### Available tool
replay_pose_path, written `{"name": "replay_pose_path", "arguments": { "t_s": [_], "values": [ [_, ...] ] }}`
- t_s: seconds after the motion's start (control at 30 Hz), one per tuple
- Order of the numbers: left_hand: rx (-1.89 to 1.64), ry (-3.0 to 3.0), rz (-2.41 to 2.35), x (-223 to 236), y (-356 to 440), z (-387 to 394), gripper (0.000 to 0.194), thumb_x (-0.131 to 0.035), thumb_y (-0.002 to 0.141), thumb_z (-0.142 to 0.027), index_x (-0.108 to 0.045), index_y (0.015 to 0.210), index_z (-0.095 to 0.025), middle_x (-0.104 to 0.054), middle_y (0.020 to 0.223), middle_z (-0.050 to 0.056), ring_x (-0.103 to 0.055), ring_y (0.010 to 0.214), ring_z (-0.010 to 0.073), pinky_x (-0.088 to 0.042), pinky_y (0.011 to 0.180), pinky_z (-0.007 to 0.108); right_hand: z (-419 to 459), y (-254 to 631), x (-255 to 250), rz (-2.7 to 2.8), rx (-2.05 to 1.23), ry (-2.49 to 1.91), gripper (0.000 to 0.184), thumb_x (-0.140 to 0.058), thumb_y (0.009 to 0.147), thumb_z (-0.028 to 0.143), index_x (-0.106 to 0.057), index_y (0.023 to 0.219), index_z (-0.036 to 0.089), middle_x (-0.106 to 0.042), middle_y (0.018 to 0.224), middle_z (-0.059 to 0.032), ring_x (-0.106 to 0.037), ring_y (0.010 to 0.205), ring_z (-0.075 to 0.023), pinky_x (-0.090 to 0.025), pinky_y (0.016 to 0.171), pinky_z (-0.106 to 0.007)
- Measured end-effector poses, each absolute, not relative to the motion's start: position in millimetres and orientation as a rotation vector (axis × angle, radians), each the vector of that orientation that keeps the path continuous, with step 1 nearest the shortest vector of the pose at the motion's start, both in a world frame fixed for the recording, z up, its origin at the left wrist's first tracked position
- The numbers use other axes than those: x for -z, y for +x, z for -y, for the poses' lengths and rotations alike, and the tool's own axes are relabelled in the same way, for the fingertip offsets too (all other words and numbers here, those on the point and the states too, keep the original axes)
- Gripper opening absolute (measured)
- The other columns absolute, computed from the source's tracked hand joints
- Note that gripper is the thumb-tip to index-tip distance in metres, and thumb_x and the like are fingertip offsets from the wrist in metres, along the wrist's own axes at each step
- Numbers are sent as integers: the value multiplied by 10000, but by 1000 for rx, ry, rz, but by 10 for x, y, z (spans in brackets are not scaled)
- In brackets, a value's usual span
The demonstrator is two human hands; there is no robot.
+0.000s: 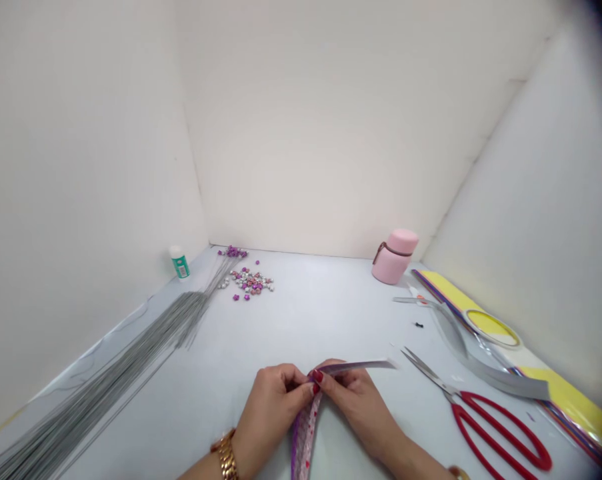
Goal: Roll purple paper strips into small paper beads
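Observation:
Close in front of me, both hands meet at their fingertips over narrow paper strips. My left hand (278,403) pinches the strips between thumb and fingers. Against it, my right hand (358,403) pinches the same spot, its red-nailed thumb on top. A paper strip (307,437), purple along one edge and pale pink with small red hearts, hangs from the fingers toward me. Another end, a pale silvery strip (365,364), sticks out to the right above my right hand. How the strips cross or fold is hidden by the fingers.
Red-handled scissors (485,420) lie open at right, by grey strips (505,381), a tape roll (493,329) and coloured sheets (571,400). A pink flask (395,257) stands behind. At left are grey wires (111,380), folded paper stars (251,281) and a glue stick (179,263).

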State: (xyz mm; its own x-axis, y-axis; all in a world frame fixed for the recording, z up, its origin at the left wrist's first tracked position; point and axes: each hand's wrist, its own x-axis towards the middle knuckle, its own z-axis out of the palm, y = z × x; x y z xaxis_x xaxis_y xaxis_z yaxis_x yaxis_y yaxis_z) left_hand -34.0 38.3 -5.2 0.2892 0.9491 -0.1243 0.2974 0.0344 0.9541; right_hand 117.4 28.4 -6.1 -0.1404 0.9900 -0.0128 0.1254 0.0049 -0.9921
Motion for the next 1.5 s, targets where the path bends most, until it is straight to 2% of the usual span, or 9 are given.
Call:
{"name": "replay_pose_path", "arguments": {
  "t_s": [0.2,0.33,0.43,0.53,0.7,0.93,1.1,1.33,1.5],
  "values": [
    [-731,1476,-1021,65,-376,-433,241,-462,756,-259,-660,727,-124,-650,681,32,-546,622,149,-403,567,223,-303,1178,57,1276,-1353,-1228,268,-570,753,343,-611,600,127,-550,541,11,-467,534,-128,-366,527,-226],
    [-782,1452,-1101,67,-368,-441,176,-515,714,-238,-642,687,-119,-652,655,39,-558,611,160,-410,556,227,-315,1177,61,1263,-1341,-1235,279,-598,725,356,-582,556,135,-506,513,34,-419,494,-107,-319,483,-210],
    [-785,1481,-1124,39,-356,-423,182,-491,732,-236,-634,707,-128,-647,666,37,-559,617,160,-409,557,226,-314,1179,71,1279,-1335,-1246,306,-577,738,370,-568,540,137,-469,478,42,-396,473,-102,-302,471,-211],
    [-765,1598,-1059,-3,-352,-382,209,-441,764,-215,-640,743,-154,-647,693,22,-560,643,153,-402,580,219,-300,1172,61,1287,-1311,-1253,291,-563,747,370,-582,574,137,-488,498,34,-425,497,-113,-328,496,-220],
    [-763,1661,-1183,-13,-355,-341,222,-446,747,-203,-626,629,-150,-605,587,7,-509,553,135,-354,502,204,-264,1152,6,1325,-1244,-1309,199,-621,692,357,-634,737,163,-590,610,8,-528,619,-158,-398,580,-240],
    [-749,1468,-1179,27,-365,-400,178,-538,694,-265,-595,587,-134,-554,542,-12,-473,520,122,-333,475,196,-253,1186,-26,1469,-1196,-1290,189,-596,723,331,-606,647,159,-571,594,13,-506,584,-145,-377,542,-220],
    [-740,1430,-1024,55,-379,-434,273,-453,777,-313,-624,659,-136,-514,530,-27,-432,502,109,-329,484,198,-287,1166,30,1266,-1321,-1211,215,-570,746,347,-577,654,153,-572,598,5,-524,615,-160,-409,605,-255],
    [-929,1199,-1017,-2,-369,-429,281,-462,794,-387,-569,709,-142,-604,648,22,-564,635,148,-425,599,231,-304,1184,58,1039,-1271,-1211,157,-597,695,290,-527,606,181,-500,528,41,-452,507,-125,-364,487,-225],
    [-1261,1034,-1153,24,-477,-548,213,-496,780,-363,-541,742,-159,-539,578,-30,-518,514,99,-415,536,205,-471,1429,151,847,-1071,-1227,98,-612,666,199,-528,619,179,-497,504,53,-434,467,-104,-348,447,-206]
  ]
}}
